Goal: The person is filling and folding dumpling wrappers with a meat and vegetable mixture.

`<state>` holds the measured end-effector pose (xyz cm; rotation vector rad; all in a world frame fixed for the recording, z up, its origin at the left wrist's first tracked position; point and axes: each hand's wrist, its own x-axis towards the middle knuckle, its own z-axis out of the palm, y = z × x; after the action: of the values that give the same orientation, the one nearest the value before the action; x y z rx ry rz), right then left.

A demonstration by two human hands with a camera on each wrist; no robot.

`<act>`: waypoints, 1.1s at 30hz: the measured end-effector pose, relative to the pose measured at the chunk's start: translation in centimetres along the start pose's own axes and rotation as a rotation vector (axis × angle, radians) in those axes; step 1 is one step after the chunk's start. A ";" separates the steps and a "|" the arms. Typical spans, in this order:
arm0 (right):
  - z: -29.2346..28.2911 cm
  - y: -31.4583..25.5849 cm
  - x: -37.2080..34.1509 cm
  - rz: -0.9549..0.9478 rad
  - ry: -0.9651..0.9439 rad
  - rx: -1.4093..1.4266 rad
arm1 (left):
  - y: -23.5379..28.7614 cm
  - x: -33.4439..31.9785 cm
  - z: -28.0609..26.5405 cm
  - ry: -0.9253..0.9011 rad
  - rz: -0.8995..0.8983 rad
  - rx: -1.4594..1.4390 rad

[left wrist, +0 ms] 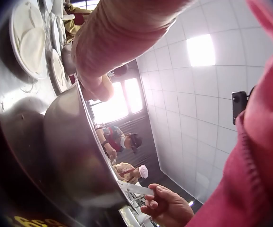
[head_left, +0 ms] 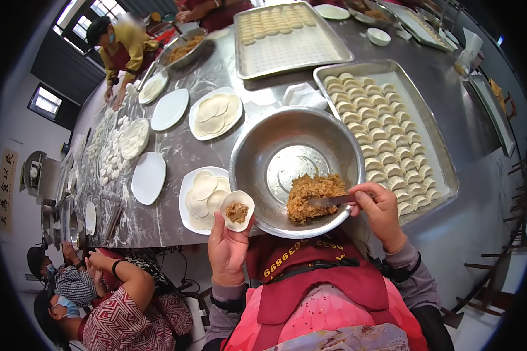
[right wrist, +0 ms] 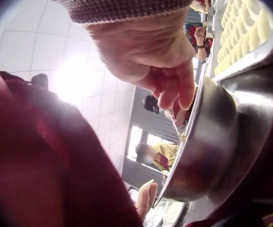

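My left hand (head_left: 228, 251) holds up a round dumpling wrapper (head_left: 248, 205) with a dab of brown filling at its centre, just left of the big steel bowl (head_left: 263, 140). The thumb and fingers pinch the wrapper at its edges. At the bowl's right rim, my right hand (head_left: 380, 213) grips a flat metal spreader (head_left: 336, 200). Its far end is in the mound of minced filling (head_left: 310, 202) at the near side of the bowl. The left wrist view shows the spreader's pale blade (left wrist: 136, 189) crossing the rim. The right wrist view has the wrapper (right wrist: 145, 188) beyond the bowl.
A plate of wrappers (head_left: 188, 217) stands left of the bowl, more plates behind it. On the right lies a tray (head_left: 424, 111) with rows of folded dumplings; another tray (head_left: 293, 55) sits at the back. Dough pieces (head_left: 114, 146) lie on the floured left side. Other people surround the table.
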<state>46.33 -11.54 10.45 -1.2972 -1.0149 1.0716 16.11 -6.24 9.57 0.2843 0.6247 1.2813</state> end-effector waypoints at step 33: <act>2.1 -5.2 -1.2 -0.784 -0.068 -0.493 | -2.8 2.0 4.6 -0.263 -0.216 -0.039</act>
<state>44.17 -12.14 15.75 -1.0670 -1.7189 0.2671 21.32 -4.48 11.22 0.3374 0.3935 1.0268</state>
